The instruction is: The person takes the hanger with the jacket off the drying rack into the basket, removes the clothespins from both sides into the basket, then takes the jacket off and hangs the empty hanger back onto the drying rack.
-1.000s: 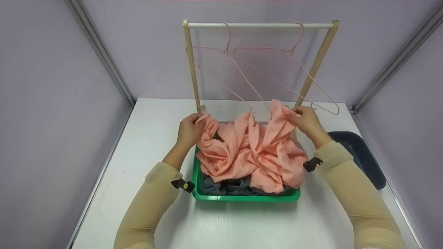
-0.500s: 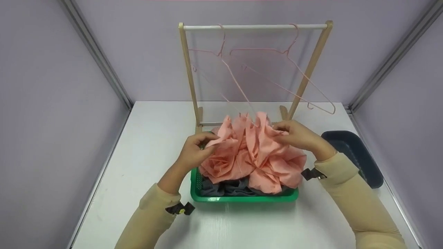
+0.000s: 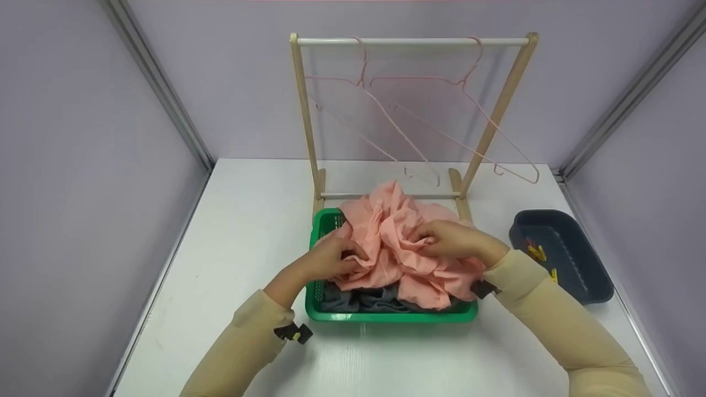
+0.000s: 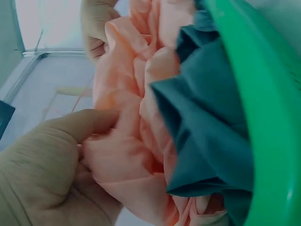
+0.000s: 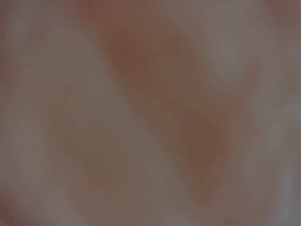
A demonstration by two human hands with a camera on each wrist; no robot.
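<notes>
Between the left hand and right hand, both pinching folds, the peach garment is being sorted (over the green basket); next, judging by this, locate an edge.

I found no writing, label, brand mark, number or sign that could be read in any of the views.
</notes>
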